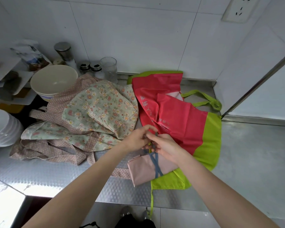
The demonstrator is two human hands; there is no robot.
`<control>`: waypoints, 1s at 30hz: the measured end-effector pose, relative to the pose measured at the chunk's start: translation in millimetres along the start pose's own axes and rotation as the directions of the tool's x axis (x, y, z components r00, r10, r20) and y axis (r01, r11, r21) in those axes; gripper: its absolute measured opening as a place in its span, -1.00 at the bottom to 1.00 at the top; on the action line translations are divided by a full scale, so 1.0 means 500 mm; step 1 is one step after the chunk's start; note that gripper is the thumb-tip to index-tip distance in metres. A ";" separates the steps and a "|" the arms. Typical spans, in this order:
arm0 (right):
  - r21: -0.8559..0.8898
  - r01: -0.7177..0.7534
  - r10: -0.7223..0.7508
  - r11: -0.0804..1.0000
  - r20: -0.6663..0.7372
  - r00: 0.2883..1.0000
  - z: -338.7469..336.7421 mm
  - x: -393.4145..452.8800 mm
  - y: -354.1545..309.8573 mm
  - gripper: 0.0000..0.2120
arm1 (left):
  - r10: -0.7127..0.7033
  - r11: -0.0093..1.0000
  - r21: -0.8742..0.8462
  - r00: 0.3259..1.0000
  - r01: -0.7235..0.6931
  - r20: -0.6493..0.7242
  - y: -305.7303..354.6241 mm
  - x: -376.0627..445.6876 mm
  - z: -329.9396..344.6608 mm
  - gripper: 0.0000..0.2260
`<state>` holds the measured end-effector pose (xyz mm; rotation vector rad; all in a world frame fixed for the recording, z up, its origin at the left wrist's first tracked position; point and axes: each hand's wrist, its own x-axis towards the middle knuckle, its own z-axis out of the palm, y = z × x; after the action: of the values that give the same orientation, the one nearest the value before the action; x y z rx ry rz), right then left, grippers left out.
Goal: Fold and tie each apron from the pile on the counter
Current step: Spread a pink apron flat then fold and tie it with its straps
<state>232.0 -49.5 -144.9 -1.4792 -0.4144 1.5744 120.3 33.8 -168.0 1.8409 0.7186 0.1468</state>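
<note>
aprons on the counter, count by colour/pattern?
Pink, folded, blue ties crossed over it: 1
Red with green trim, unfolded: 1
Floral with pink dotted trim, unfolded: 1
Total: 3

The floral heap may hold more than one; I cannot tell.

A folded apron (145, 168) lies at the counter's (253, 153) front edge, partly on a spread apron (179, 119) reaching back to the wall. Both hands meet just above it (left hand (136, 139), right hand (164, 147)). Left of these lies a crumpled apron (95, 109), with stacked bowls (53, 81) behind it and plates (2, 127) farther left.
</note>
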 end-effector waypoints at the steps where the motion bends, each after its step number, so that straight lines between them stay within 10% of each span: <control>1: -0.005 -0.006 0.006 1.000 -0.018 1.000 0.002 0.002 0.002 -0.87 | 0.008 1.000 0.003 1.000 -0.008 0.026 -0.002 0.000 0.002 -0.57; 10: 0.330 0.062 -0.031 0.942 -0.099 0.995 -0.020 0.027 0.029 -0.84 | -0.107 0.982 -0.162 0.990 0.092 -0.087 -0.034 -0.009 0.010 -0.43; 14: -0.067 0.147 -0.152 0.987 -0.074 0.986 -0.039 0.020 0.030 -0.83 | -0.305 0.934 -0.220 0.949 0.282 -0.079 -0.041 -0.001 0.011 -0.90; 18: -0.817 0.244 -0.395 0.522 0.022 0.918 -0.051 0.022 0.004 -0.87 | -0.523 0.725 -0.549 0.851 0.415 -0.048 -0.028 0.012 0.018 -0.76; 23: -0.977 0.092 -0.469 -0.194 0.175 0.866 -0.018 0.014 -0.024 -0.82 | -0.626 0.475 -0.718 0.769 0.509 0.131 -0.011 0.018 0.023 -0.74; 30: -0.931 0.156 -0.575 -0.330 0.329 0.749 -0.018 0.013 -0.009 -0.57 | -0.669 0.478 -0.639 0.721 0.603 0.180 -0.005 0.027 0.019 -0.65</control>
<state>242.6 -44.9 -147.4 -2.1803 -2.1558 0.0022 134.0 33.9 -176.8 0.7834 1.2057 -0.0147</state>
